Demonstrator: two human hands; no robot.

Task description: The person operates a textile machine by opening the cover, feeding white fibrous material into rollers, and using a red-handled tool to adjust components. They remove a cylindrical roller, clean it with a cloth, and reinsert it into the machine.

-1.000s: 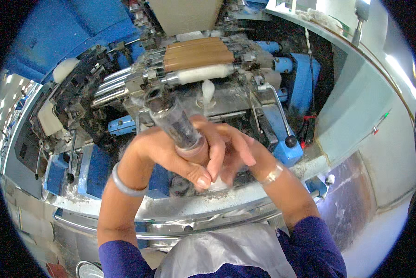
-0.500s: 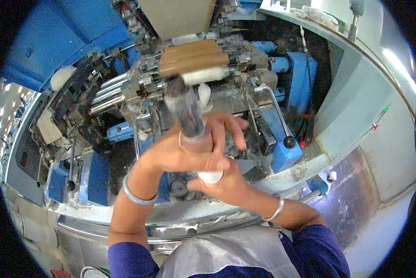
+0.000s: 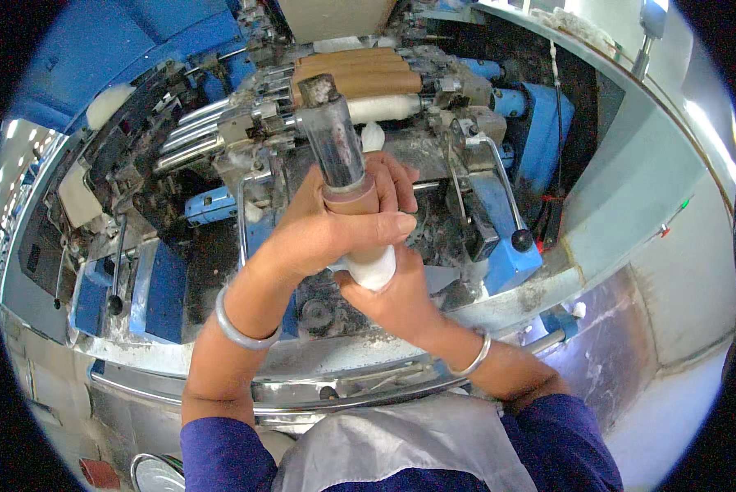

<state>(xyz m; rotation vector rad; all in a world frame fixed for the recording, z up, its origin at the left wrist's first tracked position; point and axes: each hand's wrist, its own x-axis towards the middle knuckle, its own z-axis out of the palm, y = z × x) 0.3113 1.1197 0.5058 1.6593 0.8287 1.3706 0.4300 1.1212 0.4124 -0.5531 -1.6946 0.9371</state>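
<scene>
Head view: left hand (image 3: 335, 234) is gripping the roller (image 3: 341, 156) at its brown sleeve (image 3: 351, 202), right hand (image 3: 401, 295) is clasping its white end (image 3: 373, 269), wrists bending inward. Roller is leaning left over the machine (image 3: 159, 291), open room lying between hands and black knob (image 3: 522, 240).

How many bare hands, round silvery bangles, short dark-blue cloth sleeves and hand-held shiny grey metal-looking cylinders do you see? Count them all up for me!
Bare hands: 2
Round silvery bangles: 2
Short dark-blue cloth sleeves: 2
Hand-held shiny grey metal-looking cylinder: 1
Total: 7
</scene>
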